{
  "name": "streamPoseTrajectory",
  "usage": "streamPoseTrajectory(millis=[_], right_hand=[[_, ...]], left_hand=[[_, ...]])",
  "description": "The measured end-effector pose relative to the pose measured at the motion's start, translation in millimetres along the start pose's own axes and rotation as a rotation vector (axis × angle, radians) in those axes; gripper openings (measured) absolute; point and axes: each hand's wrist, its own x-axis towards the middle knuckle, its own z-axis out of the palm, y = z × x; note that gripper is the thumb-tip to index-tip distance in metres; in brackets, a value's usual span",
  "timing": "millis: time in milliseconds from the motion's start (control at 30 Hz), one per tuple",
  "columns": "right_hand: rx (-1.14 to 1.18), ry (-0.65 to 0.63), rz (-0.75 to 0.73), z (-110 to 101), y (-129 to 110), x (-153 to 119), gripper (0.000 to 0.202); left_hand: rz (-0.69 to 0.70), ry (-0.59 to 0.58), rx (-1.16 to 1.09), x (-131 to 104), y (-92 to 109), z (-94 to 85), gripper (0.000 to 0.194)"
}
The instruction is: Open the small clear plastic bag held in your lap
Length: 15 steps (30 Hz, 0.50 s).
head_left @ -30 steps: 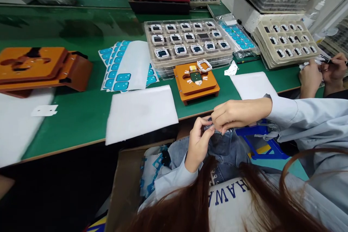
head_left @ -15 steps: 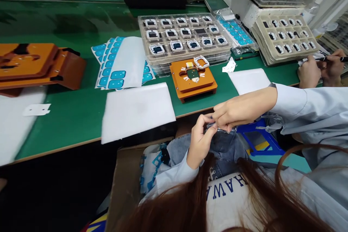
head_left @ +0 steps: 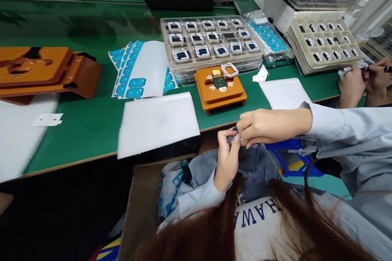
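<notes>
— Hands first: where are yours?

— Your left hand (head_left: 227,159) and right hand (head_left: 260,126) meet below the near edge of the green table (head_left: 92,126), over your lap. Both pinch a small dark part (head_left: 234,139) between their fingertips; your left thumb and forefinger close on it from below, your right fingers cover it from above. The part is too hidden to tell its shape.

— And what sits nearest on the table?

— Your orange jig (head_left: 220,91) stands on the table just beyond your hands, with a white frame (head_left: 229,69) lying at its far right corner. Behind the jig sits a clear tray (head_left: 211,47) of small square parts, and left of the jig lies a white sheet (head_left: 157,122) at the table's near edge. Beyond that sheet are blue sticker sheets (head_left: 128,73). Right of the jig lies a second white pad (head_left: 283,91).

— Anyone else about?

— Far right of the jig, another person's hands (head_left: 364,81) work at the table edge beside a beige tray (head_left: 324,43); one holds a thin dark tool.
</notes>
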Motion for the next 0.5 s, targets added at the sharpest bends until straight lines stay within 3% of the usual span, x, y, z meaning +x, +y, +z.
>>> streamPoseTrajectory(millis=[133,267,500], right_hand=[[-0.109,-0.126,-0.024,-0.1,-3.9,0.1,0.023],[-0.227,-0.156,-0.088,-0.6,-4.7,-1.9,0.028],[-0.214,-0.239,-0.132,-8.0,-4.1,0.5,0.027]], left_hand=[[0.071,-0.064,0.032,1.2,4.9,-0.6,0.014],[0.109,-0.128,0.063,1.9,8.2,-2.6,0.010],[0.144,-0.170,0.108,0.1,10.9,-3.2,0.010]])
